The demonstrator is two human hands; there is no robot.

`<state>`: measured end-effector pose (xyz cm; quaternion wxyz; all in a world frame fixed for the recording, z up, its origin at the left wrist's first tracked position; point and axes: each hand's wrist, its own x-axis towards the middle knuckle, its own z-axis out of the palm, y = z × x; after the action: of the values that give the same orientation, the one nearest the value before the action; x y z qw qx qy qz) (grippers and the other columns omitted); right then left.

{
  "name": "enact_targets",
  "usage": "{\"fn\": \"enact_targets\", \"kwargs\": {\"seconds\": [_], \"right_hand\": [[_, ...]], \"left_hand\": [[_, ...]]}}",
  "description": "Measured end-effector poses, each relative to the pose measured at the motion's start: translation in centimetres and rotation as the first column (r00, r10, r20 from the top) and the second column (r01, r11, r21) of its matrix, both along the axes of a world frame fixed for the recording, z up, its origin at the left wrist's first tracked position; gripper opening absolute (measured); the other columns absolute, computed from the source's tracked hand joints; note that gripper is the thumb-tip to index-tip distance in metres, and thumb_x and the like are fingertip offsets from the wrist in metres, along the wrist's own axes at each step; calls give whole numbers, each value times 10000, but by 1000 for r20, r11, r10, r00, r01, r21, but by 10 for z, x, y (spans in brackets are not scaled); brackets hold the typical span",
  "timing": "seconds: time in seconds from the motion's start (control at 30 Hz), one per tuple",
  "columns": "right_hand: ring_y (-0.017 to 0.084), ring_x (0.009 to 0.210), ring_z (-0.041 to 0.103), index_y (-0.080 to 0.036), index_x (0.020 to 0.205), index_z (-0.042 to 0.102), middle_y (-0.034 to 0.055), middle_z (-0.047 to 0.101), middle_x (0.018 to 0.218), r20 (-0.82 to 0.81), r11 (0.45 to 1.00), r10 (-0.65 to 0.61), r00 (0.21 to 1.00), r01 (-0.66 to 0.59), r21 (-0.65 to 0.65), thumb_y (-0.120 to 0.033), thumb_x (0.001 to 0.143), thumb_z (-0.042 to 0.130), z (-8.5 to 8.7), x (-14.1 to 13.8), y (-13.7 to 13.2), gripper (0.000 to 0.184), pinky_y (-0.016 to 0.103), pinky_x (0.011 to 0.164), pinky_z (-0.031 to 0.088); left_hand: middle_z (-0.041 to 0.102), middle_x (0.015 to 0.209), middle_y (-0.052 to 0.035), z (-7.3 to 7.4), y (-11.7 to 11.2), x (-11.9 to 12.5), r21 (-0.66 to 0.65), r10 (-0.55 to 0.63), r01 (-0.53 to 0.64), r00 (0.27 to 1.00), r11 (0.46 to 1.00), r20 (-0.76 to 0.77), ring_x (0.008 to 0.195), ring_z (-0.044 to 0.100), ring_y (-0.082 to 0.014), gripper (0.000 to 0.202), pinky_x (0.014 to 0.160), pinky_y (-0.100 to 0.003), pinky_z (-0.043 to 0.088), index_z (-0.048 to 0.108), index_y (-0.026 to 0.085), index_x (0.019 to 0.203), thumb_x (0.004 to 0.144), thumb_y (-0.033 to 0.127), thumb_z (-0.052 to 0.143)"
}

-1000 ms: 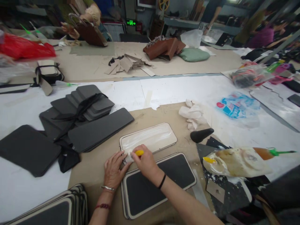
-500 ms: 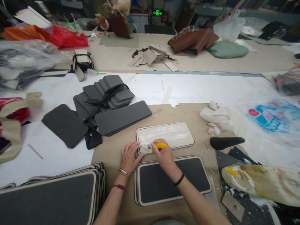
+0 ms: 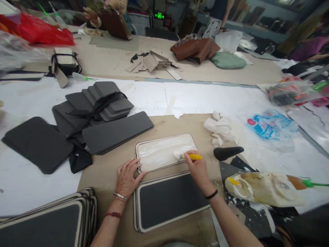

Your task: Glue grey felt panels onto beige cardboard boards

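My right hand (image 3: 199,168) grips a brush by its yellow handle (image 3: 194,156). The brush's white-coated bristles (image 3: 178,155) lie on a cream rounded panel (image 3: 160,148) streaked with wet white glue. With fingers spread, my left hand (image 3: 129,176) rests its tips on the panel's left edge. Just below lies a short stack of dark grey panels with cream borders (image 3: 169,200), partly covered by my right hand and forearm. A taller stack of similar panels (image 3: 43,223) stands at the lower left.
Dark grey pieces (image 3: 118,132), some tied with a black strip, lie left of the panel. To the right are crumpled white paper (image 3: 218,128), a black tapered object (image 3: 228,153) and a glue-smeared bottle (image 3: 269,187). Another person's hand (image 3: 92,17) shows across the table beside a brown bag (image 3: 115,24).
The brush has moved right along the panel in my right hand, and white glue covers more of it. My left hand stays at its left edge. The view has swung right.
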<state>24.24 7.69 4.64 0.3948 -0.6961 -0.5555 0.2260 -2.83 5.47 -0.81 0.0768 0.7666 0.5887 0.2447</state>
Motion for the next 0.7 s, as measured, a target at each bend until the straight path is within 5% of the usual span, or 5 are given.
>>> {"fn": "enact_targets", "kwargs": {"seconds": [0.13, 0.23, 0.37, 0.57, 0.7], "right_hand": [[179, 692, 552, -183, 740, 577, 46, 589, 728, 247, 993, -115, 962, 113, 22, -478, 789, 491, 11, 70, 1, 312, 311, 676, 435], [175, 715, 538, -182, 741, 578, 50, 577, 751, 363, 994, -80, 928, 50, 93, -452, 822, 463, 19, 77, -1, 305, 310, 708, 429], [169, 713, 526, -186, 756, 565, 49, 559, 748, 335, 989, 34, 942, -80, 125, -384, 851, 457, 19, 37, -7, 245, 297, 692, 429], [145, 744, 535, -193, 785, 562, 29, 556, 775, -27, 957, 291, 956, -290, 25, -268, 852, 491, 18, -55, -23, 123, 265, 704, 432], [148, 729, 531, -197, 746, 562, 20, 554, 745, -162, 947, 319, 934, -322, 9, -270, 834, 517, 14, -84, -25, 123, 273, 691, 433]], "left_hand": [[621, 1138, -43, 0, 0, 1, 10, 4, -4, 1000, 1000, -3, 1098, 503, -255, 272, 896, -419, 342, 561, 248, 963, 746, 404, 613], [621, 1139, -44, 0, 0, 1, 14, 5, -5, 1000, 1000, -9, 1096, 504, -255, 271, 896, -418, 341, 560, 245, 960, 747, 404, 612], [625, 1131, -45, 0, 0, 0, 24, 0, 1, 1000, 1000, -12, 1088, 509, -258, 272, 883, -421, 348, 559, 245, 961, 747, 406, 610], [626, 1127, -46, 0, -1, 1, 11, 2, -2, 1000, 1000, -1, 1095, 506, -256, 269, 887, -423, 352, 561, 247, 957, 748, 410, 607], [620, 1140, -47, 0, -1, 1, -24, 15, -15, 1000, 1000, 7, 1106, 499, -253, 263, 893, -425, 354, 568, 245, 953, 745, 399, 612]]}}
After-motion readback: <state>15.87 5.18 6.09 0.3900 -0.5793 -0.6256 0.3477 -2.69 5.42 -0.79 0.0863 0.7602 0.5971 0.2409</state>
